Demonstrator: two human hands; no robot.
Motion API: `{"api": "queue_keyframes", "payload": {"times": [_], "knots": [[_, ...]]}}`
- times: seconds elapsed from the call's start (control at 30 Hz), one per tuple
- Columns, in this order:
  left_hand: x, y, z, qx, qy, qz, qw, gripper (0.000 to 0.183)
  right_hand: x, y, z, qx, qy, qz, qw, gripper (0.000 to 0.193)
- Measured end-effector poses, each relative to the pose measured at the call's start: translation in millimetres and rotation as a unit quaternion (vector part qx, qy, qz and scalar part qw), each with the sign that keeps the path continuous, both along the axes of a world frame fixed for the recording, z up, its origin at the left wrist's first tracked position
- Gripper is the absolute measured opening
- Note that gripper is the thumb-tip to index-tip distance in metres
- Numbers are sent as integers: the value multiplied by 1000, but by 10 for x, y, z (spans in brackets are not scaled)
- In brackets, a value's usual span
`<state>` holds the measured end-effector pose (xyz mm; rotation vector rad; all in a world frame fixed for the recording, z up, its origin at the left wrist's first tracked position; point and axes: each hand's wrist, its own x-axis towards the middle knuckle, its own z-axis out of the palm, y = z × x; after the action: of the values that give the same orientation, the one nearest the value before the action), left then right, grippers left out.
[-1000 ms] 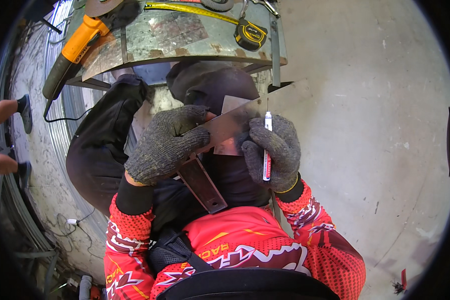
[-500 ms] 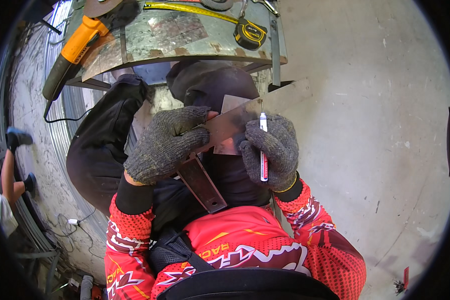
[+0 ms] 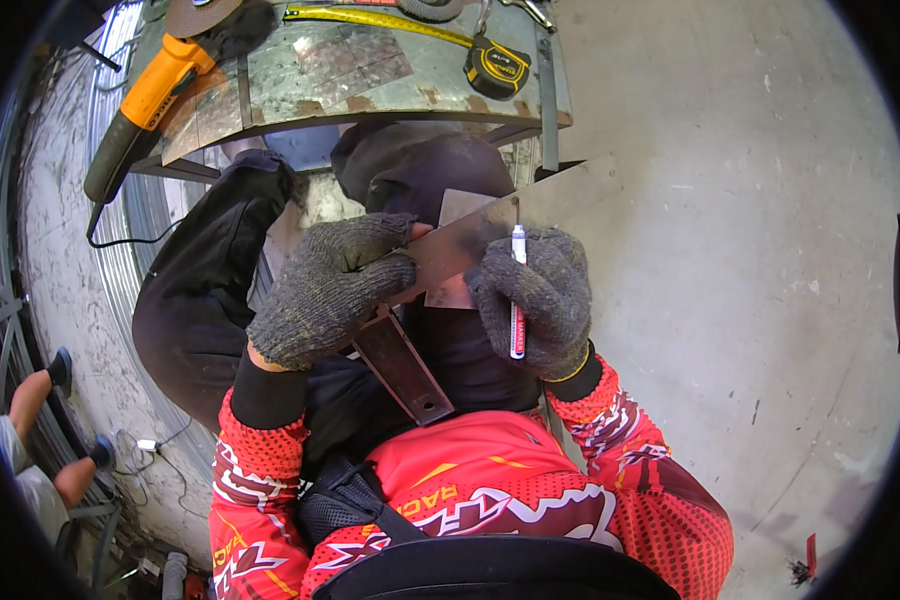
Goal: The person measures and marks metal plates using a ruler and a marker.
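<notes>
My left hand (image 3: 335, 285), in a grey knitted glove, is closed on a metal try square. The square's blade (image 3: 560, 200) slants up to the right across my lap, and its dark stock (image 3: 402, 370) points down toward my belly. Beneath the blade lies a small flat piece of sheet metal (image 3: 450, 293), its corners showing above and below. My right hand (image 3: 542, 300), gloved alike, grips a white paint marker (image 3: 518, 290) held upright, tip toward the blade's upper edge. Whether the tip touches metal, I cannot tell.
Ahead stands a low metal table (image 3: 270, 95) with an orange angle grinder (image 3: 165, 80), a yellow-black tape measure (image 3: 497, 68) partly drawn out, and a flat metal bar (image 3: 549, 110). Long metal profiles (image 3: 120, 240) lie at left, near another person's legs (image 3: 30, 400).
My right hand and the marker have shifted slightly left along the blade. My left hand keeps its grip on the square. The other person's legs have moved at the far left.
</notes>
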<state>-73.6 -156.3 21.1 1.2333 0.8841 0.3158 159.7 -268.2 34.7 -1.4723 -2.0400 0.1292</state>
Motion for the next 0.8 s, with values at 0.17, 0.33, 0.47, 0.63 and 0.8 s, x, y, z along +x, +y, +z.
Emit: {"api": "queue_keyframes", "payload": {"times": [0.17, 0.33, 0.47, 0.63, 0.8], "knots": [[6, -5, 3, 2, -3, 1, 1000, 40, -30, 58, -22, 50, 14, -1, 999, 45], [0, -6, -4, 20, 7, -1, 1000, 40, -17, 6, 7, 26, 6, -1, 1000, 45], [-1, -13, -14, 7, -2, 5, 1000, 40, -19, -18, 37, -2, -15, -11, 1000, 45], [3, 4, 16, -8, -12, 1, 1000, 40, -2, -30, 17, -3, -11, -11, 1000, 45], [-3, 15, 52, 0, -5, -5, 1000, 40, -5, -29, 11, 4, -8, -12, 1000, 45]]}}
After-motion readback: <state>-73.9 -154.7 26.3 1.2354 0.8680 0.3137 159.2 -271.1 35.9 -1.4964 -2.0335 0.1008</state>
